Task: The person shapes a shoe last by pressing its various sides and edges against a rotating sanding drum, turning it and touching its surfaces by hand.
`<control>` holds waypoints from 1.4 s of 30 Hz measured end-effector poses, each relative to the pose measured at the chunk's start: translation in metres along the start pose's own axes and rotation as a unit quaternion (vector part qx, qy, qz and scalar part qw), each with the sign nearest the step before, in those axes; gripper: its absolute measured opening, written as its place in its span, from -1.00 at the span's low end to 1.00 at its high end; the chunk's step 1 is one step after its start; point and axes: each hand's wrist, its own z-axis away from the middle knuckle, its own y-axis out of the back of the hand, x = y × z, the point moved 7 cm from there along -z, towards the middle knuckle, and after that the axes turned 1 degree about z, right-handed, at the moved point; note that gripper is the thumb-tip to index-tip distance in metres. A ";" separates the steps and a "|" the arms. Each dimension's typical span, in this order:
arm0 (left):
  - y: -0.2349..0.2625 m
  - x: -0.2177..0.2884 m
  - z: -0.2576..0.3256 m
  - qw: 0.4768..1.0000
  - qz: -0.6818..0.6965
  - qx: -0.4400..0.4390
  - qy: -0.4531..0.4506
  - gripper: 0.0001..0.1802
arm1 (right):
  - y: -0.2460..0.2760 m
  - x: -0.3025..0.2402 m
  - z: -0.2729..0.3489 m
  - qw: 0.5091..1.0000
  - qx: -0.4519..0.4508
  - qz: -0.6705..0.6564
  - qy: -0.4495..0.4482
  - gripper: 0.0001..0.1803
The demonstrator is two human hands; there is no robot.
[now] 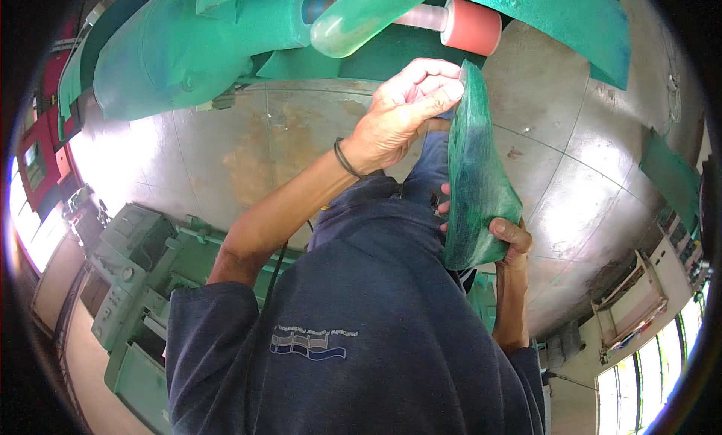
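The person I'm watching wears a dark navy T-shirt [353,299] with loose short sleeves [214,314], its chest printed with a wavy grey-and-blue emblem [308,348] beside pale lettering [316,333]. Blue jeans [429,168] show below. A thin dark band [342,158] circles the left wrist; the left hand [410,107] and right hand [513,239] are bare.

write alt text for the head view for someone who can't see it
A person's right hand grips the wider, near end of a green shoe-shaped piece, with the left hand at its narrow far tip. Beyond them stands a green machine with a pinkish-red cylinder, on a tiled floor.
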 end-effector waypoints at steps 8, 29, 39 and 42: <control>0.001 0.003 -0.008 0.999 -0.039 0.004 -0.013 -0.61 | 0.007 -0.015 -0.007 1.000 0.007 -0.007 -0.007 0.06; 0.006 0.000 -0.007 0.999 -0.007 0.033 0.005 -0.66 | 0.004 -0.037 0.000 0.996 0.031 0.079 -0.018 0.05; -0.003 0.009 0.000 0.999 -0.003 0.033 -0.008 -0.64 | 0.007 -0.045 0.004 0.994 0.035 0.107 0.003 0.04; -0.007 0.012 0.004 1.000 0.006 0.025 -0.015 -0.63 | 0.015 -0.053 0.006 0.990 0.049 0.133 0.016 0.04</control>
